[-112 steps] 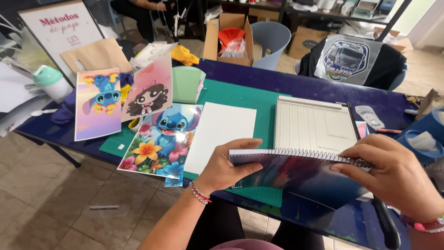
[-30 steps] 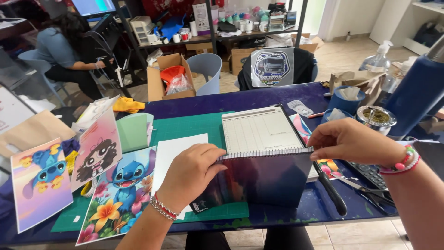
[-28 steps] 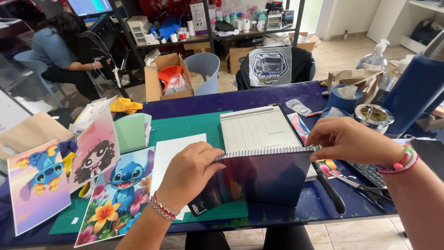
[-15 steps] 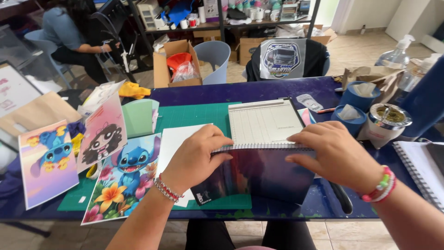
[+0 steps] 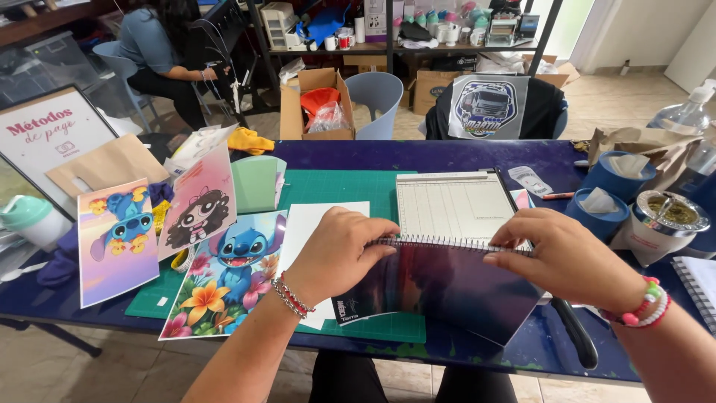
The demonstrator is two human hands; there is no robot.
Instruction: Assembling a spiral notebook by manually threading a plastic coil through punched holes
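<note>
The person stood at the near edge of the table (image 5: 462, 153), both hands on a spiral-bound notebook (image 5: 447, 287) with a glossy dark purple cover. The notebook lay near the middle of the table, partly over the green cutting mat (image 5: 335, 186) and just in front of the paper trimmer (image 5: 453, 205). The left hand (image 5: 339, 254) rested flat on the cover's left part, its fingers (image 5: 373, 231) curled over the wire spiral at the far edge. The right hand (image 5: 563, 257) pressed on the right part, its fingers (image 5: 511, 235) bent and pinching at the spiral. To the left lay a white sheet (image 5: 317, 224) and printed covers with a blue cartoon creature (image 5: 231, 276). At the far right stood blue cups (image 5: 608, 175). Beyond the table another person (image 5: 160, 56) sat working.
</note>
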